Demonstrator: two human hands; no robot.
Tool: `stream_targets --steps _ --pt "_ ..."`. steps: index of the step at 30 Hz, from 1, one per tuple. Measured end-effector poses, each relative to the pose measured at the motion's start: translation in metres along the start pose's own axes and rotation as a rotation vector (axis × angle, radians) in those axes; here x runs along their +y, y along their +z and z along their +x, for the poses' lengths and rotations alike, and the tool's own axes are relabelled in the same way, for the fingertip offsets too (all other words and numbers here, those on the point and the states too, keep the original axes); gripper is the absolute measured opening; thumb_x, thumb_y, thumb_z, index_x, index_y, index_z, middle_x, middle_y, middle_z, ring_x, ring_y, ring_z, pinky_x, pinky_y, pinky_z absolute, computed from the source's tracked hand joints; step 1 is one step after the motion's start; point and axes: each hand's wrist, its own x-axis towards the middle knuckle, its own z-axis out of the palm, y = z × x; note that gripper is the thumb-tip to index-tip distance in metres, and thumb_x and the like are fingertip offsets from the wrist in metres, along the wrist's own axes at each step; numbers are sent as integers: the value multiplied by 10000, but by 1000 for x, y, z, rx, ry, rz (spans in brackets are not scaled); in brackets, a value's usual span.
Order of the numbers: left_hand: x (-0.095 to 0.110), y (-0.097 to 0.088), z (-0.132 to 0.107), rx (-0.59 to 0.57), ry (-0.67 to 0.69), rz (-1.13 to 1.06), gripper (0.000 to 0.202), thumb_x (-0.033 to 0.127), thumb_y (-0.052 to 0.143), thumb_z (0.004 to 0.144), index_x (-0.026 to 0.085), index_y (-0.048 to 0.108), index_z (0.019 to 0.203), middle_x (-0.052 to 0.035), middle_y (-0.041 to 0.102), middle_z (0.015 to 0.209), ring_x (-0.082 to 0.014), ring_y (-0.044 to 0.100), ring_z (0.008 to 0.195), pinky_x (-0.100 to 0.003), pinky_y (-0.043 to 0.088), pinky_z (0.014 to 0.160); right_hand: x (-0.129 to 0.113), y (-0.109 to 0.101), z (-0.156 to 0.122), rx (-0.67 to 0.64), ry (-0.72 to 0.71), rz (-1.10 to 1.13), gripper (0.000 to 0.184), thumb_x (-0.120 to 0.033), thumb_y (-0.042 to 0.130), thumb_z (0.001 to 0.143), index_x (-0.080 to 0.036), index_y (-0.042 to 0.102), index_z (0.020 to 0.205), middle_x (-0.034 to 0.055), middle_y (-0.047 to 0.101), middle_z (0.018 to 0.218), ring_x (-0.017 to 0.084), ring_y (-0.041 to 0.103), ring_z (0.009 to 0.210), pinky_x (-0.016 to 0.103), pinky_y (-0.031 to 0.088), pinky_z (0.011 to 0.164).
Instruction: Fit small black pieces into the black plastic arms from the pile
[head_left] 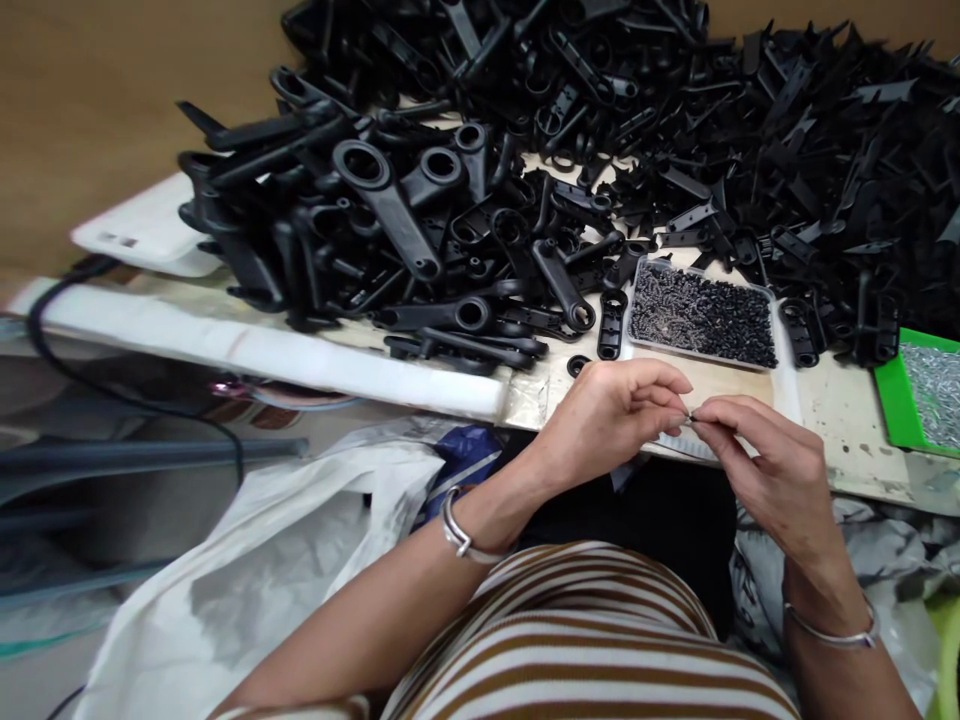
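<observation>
My left hand point(615, 410) and my right hand point(772, 455) meet fingertip to fingertip over the table's front edge. Both are closed in a pinch around a tiny dark and silvery piece point(688, 418), too small to name. Just beyond my hands sits a clear plastic box point(701, 355) holding small black pieces point(742, 315) and small grey spring-like pieces point(667, 305). To the left of that box a flat black plastic part point(612, 325) lies on the table, and a small black ring point(577, 365) is close to my left hand.
Black plastic arms with round ends point(390, 210) are heaped at the left and back. Thin black pointed parts point(817, 150) pile up at the right. A green tray point(892, 400) holds silvery screws or pins. A white device point(142, 225) with a black cable stands far left, behind a white padded edge point(300, 355).
</observation>
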Motion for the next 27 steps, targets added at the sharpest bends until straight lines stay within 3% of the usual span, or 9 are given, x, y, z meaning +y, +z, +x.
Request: stream_targets --steps 8,27 --pt "1 1 1 31 -110 -131 158 130 710 720 127 627 855 -2 696 676 -119 695 622 -169 515 549 -1 2 0 31 58 17 104 -122 620 893 -221 625 926 -5 709 863 117 680 791 221 538 753" --pt "-3 4 -4 29 -30 -14 141 88 676 707 134 642 836 -5 700 711 -121 701 669 -195 565 632 -1 4 -4 5 11 -13 158 -102 589 897 -224 644 982 25 711 880 149 677 783 282 554 746"
